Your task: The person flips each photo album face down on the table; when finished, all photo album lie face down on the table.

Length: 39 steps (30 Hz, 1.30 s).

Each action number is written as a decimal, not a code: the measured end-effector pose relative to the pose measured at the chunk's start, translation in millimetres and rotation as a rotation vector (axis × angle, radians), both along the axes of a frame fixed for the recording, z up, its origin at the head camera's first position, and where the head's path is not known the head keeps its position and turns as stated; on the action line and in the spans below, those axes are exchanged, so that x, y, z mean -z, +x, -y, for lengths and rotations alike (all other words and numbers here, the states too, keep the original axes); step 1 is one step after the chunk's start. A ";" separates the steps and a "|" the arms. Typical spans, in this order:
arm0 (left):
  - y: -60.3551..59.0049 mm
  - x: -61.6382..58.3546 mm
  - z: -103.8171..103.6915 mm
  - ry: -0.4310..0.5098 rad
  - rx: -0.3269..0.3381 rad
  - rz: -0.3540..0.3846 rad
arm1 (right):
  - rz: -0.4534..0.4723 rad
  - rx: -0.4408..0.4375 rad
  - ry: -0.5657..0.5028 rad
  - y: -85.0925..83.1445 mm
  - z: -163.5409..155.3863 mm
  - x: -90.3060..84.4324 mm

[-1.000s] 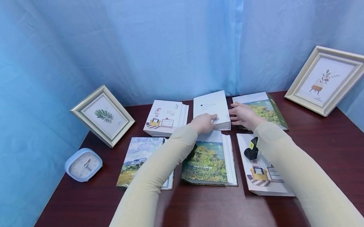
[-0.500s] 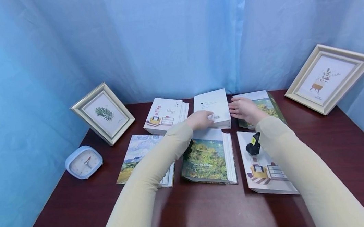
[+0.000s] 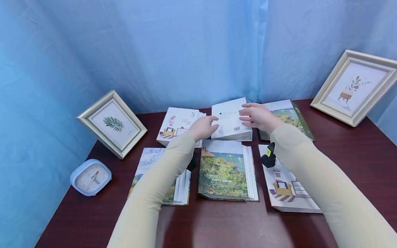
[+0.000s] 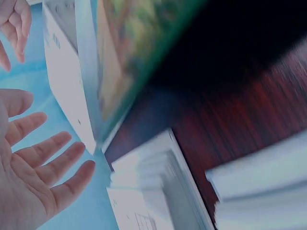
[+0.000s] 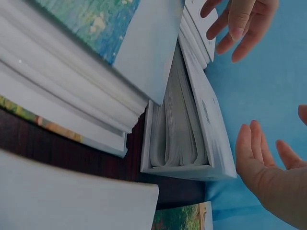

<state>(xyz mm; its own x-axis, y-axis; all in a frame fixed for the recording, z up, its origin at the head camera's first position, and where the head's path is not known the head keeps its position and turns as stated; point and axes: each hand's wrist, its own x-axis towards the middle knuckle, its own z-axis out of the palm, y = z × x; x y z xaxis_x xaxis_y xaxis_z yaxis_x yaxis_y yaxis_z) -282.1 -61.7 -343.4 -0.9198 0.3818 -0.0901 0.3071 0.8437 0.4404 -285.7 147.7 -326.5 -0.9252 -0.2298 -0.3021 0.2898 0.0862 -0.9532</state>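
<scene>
A thick white photo album (image 3: 230, 118) lies at the back middle of the dark wooden table (image 3: 355, 160), its plain cover with a barcode facing up. My left hand (image 3: 203, 127) is open at its left edge. My right hand (image 3: 257, 117) is open over its right side. The left wrist view shows my left hand (image 4: 38, 172) palm-out with straight fingers, apart from the album (image 4: 67, 81). In the right wrist view my right hand (image 5: 268, 167) also stands clear of the album (image 5: 192, 139), whose page edges show.
Several other albums lie around it: back left (image 3: 180, 127), back right (image 3: 290, 117), front left (image 3: 154, 171), a landscape-cover one front middle (image 3: 226, 175), front right (image 3: 289, 186). Framed pictures lean at left (image 3: 112, 123) and right (image 3: 358, 83). A blue clock (image 3: 91, 177) sits far left.
Both hands have come off the white album's near edge. The left hand moved left to its side; the right hand moved up over its right part. The album stays put.
</scene>
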 end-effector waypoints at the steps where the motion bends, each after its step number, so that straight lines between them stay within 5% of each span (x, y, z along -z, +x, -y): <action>1: 0.0 -0.7 3.6 0.015 -0.009 -0.003 | -0.001 0.000 -0.001 -0.1 1.9 -0.4; 18: -2.7 -4.4 79.9 0.050 -0.139 0.027 | -0.011 0.052 0.013 1.8 49.7 6.9; 29: -3.5 1.2 113.3 0.023 -0.262 0.019 | -0.061 -0.140 0.182 8.3 92.2 19.4; 39: -2.8 8.3 138.2 -0.010 -0.346 0.042 | -0.119 -0.212 0.367 12.7 108.5 31.3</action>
<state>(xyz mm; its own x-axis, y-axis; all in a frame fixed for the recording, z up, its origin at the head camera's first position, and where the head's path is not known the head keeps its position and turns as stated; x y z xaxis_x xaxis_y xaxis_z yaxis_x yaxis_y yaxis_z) -284.9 -199.8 -351.7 -0.9900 0.0468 -0.1333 -0.0164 0.8989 0.4379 -273.0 39.2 -357.8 -0.9025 -0.3153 -0.2934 0.1194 0.4714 -0.8738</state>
